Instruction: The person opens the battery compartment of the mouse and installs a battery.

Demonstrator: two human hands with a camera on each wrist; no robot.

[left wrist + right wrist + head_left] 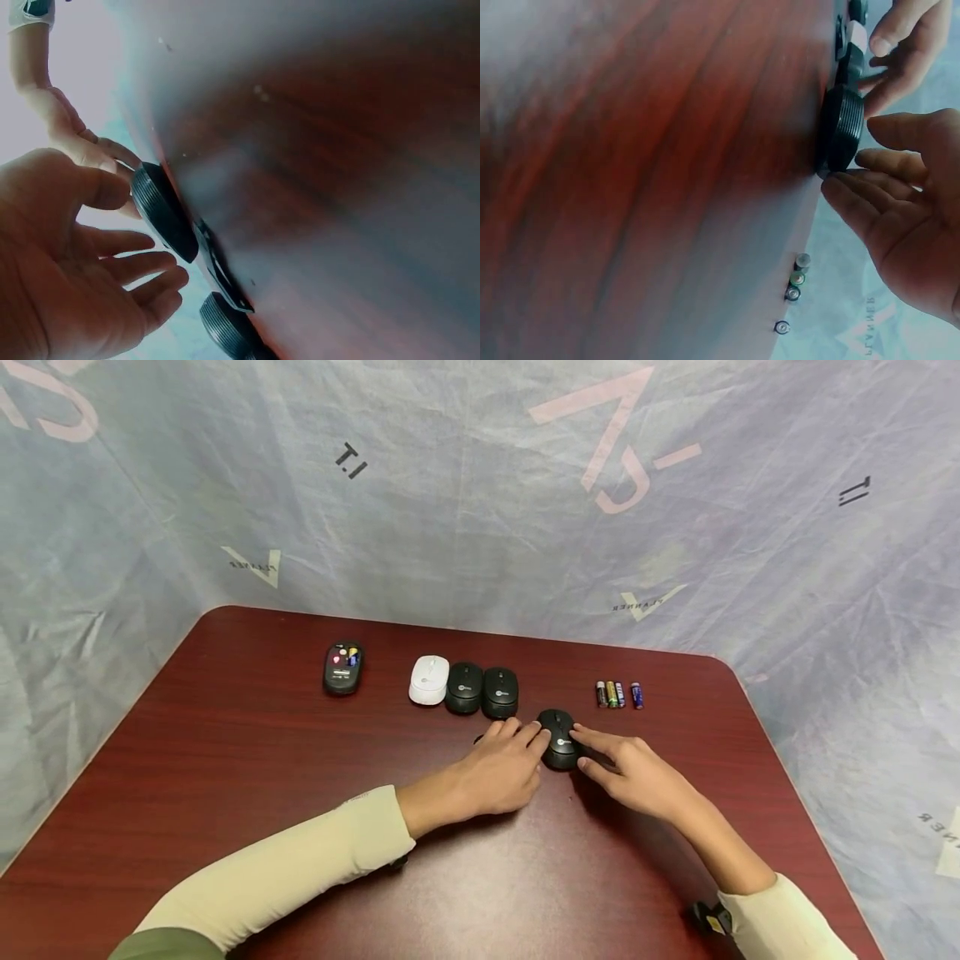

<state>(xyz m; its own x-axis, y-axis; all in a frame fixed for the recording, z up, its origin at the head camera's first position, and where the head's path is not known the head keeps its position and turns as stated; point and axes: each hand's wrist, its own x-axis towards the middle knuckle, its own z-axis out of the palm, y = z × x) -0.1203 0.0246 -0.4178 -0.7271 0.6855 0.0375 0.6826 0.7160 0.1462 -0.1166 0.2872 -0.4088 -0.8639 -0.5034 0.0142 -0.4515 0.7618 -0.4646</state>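
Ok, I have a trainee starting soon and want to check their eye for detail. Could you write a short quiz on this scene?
1. How many loose batteries lie on the right side of the table in the head view?
2. True or false: in the head view, the white mouse is directly left of two black mice.
3. The right hand touches: a) a battery; b) the separate black mouse; c) the white mouse.

Key: 1. Four; 2. True; 3. b.
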